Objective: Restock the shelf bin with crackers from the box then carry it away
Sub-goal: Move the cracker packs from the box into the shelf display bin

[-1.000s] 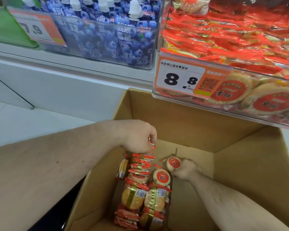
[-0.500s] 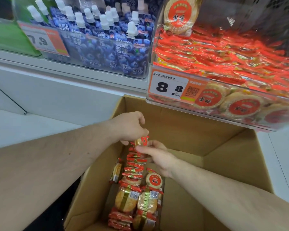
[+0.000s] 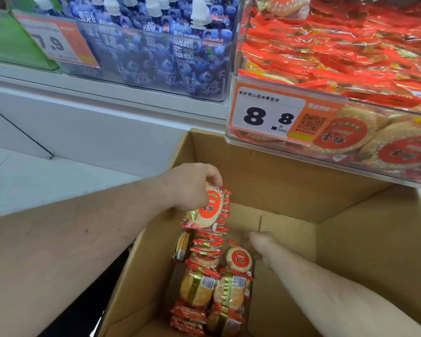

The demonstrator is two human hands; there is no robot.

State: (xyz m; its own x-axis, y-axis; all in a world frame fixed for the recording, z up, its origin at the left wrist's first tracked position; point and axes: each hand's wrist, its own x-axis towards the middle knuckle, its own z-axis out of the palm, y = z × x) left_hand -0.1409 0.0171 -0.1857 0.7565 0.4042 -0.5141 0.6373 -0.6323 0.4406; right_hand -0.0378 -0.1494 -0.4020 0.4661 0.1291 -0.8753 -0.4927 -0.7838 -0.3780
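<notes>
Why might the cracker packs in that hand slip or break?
The cracker packs look shiny-wrapped, so probably slippery. The left hand pinches several from the top; they hang fanned, so likely light. The round crackers look thin, perhaps brittle.

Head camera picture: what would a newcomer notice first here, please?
Probably the left hand gripping a stack of red-labelled cracker packs above the open cardboard box. Next, the clear shelf bin at upper right, heaped with red packs behind its 8.8 price tag. The right hand reaches low in the box, blurred.
</notes>
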